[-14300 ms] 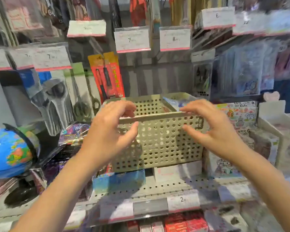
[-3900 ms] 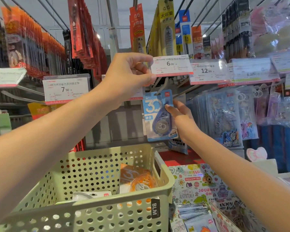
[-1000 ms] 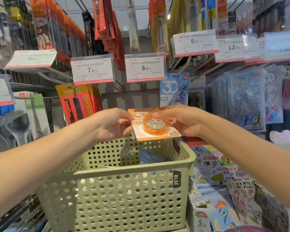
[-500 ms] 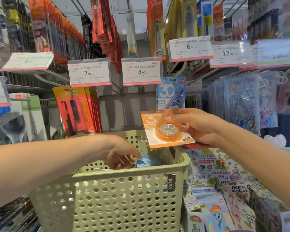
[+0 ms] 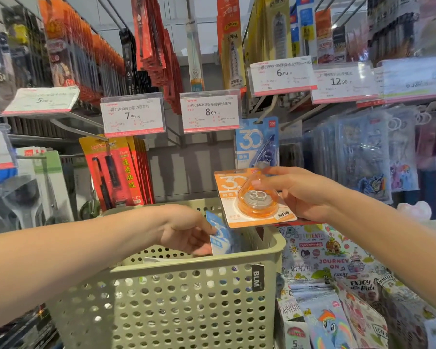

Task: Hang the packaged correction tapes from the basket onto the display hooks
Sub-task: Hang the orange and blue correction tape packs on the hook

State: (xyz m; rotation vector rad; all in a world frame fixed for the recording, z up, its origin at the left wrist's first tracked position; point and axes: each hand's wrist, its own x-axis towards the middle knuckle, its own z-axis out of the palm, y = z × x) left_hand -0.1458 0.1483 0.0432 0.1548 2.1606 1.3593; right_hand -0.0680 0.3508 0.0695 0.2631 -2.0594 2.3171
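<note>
Orange correction tape pack (image 5: 254,197) sits in our right hand (image 5: 302,192), raised just above the far right corner of the basket (image 5: 186,298); our thumb lies across the clear blister and the fingers support the card from behind, so that grip is closed on the pack. Our left hand (image 5: 186,235) reaches down inside the basket and pinches a blue correction tape pack (image 5: 222,238), which stands tilted against the right wall. Behind the orange pack, another blue pack (image 5: 257,144) hangs on a display hook below the 6.00 price tag (image 5: 281,76).

We see the pale green perforated basket low in the middle, with a black label on its front right corner; what carries it is hidden. Around us is a shop display wall of hooks: the 8.00 price tag (image 5: 210,112) and the 7.90 price tag (image 5: 132,115) front hooks to the left, with red pen packs (image 5: 116,172) hanging under the latter. Cartoon-printed packets (image 5: 363,152) hang to the right, and more lie beside the basket below. White items at the basket's bottom are too hidden to identify. The far edges are blurred.
</note>
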